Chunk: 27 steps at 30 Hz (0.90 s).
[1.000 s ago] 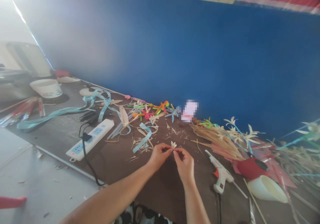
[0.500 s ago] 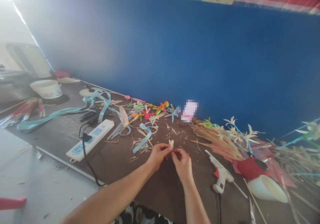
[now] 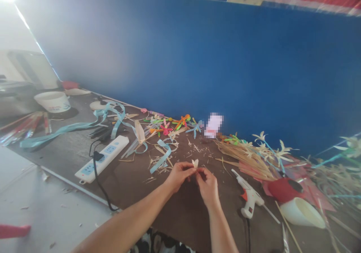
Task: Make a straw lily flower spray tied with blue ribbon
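A small cream-coloured flower piece, like a bud of dried leaf petals, stands upright between my fingertips. My left hand pinches its base from the left. From the right, the fingers of my right hand close on the same base, their tips touching those of the left. What lies under the fingertips is hidden. Pale scraps are scattered on the dark table beyond my hands. To the right of my right hand a white glue gun lies on its side.
A white power strip with a black plug and cord lies left. Blue ribbon and colourful pipe-cleaner figures lie farther back. Dried straw, pale flowers, a tipped white cup and scissors are at right. A blue wall rises behind.
Both hands have shifted very slightly to the right with the flower piece, which has turned a little between the fingertips. The things on the table stay where they were.
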{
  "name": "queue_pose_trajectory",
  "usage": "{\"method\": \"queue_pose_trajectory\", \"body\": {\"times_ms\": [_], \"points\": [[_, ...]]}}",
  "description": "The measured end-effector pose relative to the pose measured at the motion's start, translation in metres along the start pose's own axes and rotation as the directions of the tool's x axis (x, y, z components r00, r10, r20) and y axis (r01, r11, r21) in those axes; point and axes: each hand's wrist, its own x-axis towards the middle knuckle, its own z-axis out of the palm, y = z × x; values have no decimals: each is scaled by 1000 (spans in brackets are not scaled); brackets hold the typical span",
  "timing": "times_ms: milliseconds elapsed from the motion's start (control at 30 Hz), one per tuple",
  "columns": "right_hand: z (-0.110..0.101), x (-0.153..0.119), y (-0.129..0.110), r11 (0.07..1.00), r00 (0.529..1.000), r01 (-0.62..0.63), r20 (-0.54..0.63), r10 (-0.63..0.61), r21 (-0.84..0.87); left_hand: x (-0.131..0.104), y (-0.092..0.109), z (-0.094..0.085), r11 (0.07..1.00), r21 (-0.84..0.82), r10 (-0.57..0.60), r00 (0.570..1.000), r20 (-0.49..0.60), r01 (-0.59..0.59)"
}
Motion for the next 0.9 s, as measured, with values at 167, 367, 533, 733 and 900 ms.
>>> {"method": "queue_pose_trajectory", "body": {"times_ms": [167, 367, 533, 733, 900], "points": [[-2, 0, 0, 999, 999, -11, 32, 9, 37, -1, 3, -2, 996, 57, 64, 996, 65, -68], [-3, 2, 1, 998, 999, -8, 54, 4, 59, -1, 4, -3, 981, 157, 105, 991, 79, -117], [-2, 0, -4, 998, 1000, 24, 14, -23, -65, 0, 3, -1, 978, 182, 94, 995, 40, -100], [-61, -33, -11, 890, 976, -56, -213, -47, -452, 4, -1, -6, 988, 139, 75, 996, -37, -70], [-149, -53, 18, 621, 835, -473, -542, 90, -625, 3, 1, -3, 994, 107, 20, 999, -40, -15]]}}
